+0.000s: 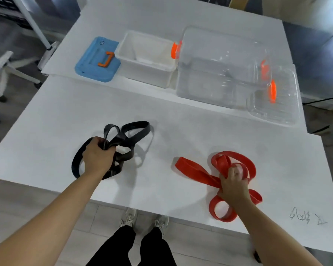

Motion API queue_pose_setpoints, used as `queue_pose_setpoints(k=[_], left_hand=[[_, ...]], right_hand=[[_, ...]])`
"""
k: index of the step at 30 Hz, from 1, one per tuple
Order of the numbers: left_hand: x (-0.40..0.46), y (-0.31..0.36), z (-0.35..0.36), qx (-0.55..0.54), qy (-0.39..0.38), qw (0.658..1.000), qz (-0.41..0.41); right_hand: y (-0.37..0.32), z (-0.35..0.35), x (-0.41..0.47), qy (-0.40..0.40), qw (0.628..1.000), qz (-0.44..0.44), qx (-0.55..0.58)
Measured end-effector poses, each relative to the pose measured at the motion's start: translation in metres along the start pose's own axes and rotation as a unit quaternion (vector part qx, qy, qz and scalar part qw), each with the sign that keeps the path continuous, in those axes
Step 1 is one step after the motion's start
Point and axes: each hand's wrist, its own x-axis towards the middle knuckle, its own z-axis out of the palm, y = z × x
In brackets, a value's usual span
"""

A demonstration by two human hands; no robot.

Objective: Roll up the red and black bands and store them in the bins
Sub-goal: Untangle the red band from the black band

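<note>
Altogether two bands, black band (136, 129) and red band (192, 169); two bins.

Blue lid (96, 59) w/ orange handle, white chair (3, 68) left

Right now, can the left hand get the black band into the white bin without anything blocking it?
Probably yes. The left hand already grips the black band, the white bin stands open with its blue lid lying beside it, and only bare table lies between. Whether the arm reaches that far is unclear.
</note>
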Motion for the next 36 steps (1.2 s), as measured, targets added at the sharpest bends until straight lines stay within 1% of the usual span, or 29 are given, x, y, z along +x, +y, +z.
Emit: queue_pose_setpoints(k=[2, 4, 6, 9, 10, 12, 13, 15, 18, 21, 23, 25, 27, 29, 36], left_hand=[[-0.001, -0.005, -0.003, -0.001, -0.005, 1.000, 0.003], [-0.005, -0.007, -0.002, 0.001, -0.013, 1.000, 0.013], [-0.010, -0.008, 0.002, 0.007, -0.022, 1.000, 0.015], [-0.017, -0.010, 0.008, 0.016, -0.031, 0.999, 0.022], [-0.018, -0.010, 0.010, 0.013, -0.035, 0.999, 0.023], [-0.021, -0.010, 0.011, 0.006, -0.045, 0.999, 0.020], [-0.021, -0.010, 0.010, 0.003, -0.049, 0.999, 0.019], [-0.020, -0.009, 0.007, -0.002, -0.049, 0.999, 0.023], [-0.015, -0.009, 0.000, -0.002, -0.046, 0.999, 0.028], [-0.011, -0.008, -0.007, -0.014, -0.037, 0.999, 0.030], [-0.007, -0.004, -0.013, -0.024, -0.026, 0.999, 0.031], [-0.002, 0.002, -0.021, -0.039, -0.014, 0.999, 0.029], [0.003, 0.010, -0.031, -0.057, -0.002, 0.998, 0.027], [0.007, 0.019, -0.042, -0.077, 0.006, 0.997, 0.027], [0.021, 0.056, -0.087, -0.132, 0.062, 0.989, 0.033]], right_hand=[[-0.006, -0.002, -0.001, -0.004, 1.000, 0.023, -0.015], [-0.012, -0.005, 0.001, -0.034, 0.998, 0.051, 0.000], [-0.015, -0.007, 0.004, -0.028, 0.996, 0.081, 0.008], [-0.017, -0.005, 0.005, -0.001, 0.998, 0.056, 0.001], [-0.015, -0.002, 0.006, 0.009, 0.998, 0.055, 0.015], [-0.010, 0.002, 0.008, 0.020, 0.994, 0.067, 0.083], [-0.006, 0.001, 0.010, 0.011, 0.985, 0.089, 0.148], [0.005, -0.002, 0.015, -0.007, 0.968, 0.101, 0.230], [0.019, -0.004, 0.022, -0.050, 0.963, 0.091, 0.249], [0.023, -0.006, 0.025, -0.070, 0.962, 0.077, 0.254], [0.020, -0.008, 0.028, -0.051, 0.955, 0.094, 0.275], [0.013, -0.022, 0.032, -0.008, 0.941, 0.103, 0.322], [0.005, -0.046, 0.038, 0.046, 0.919, 0.099, 0.380], [-0.008, -0.082, 0.044, 0.081, 0.900, 0.096, 0.417], [-0.083, -0.226, 0.067, 0.152, 0.879, -0.036, 0.450]])
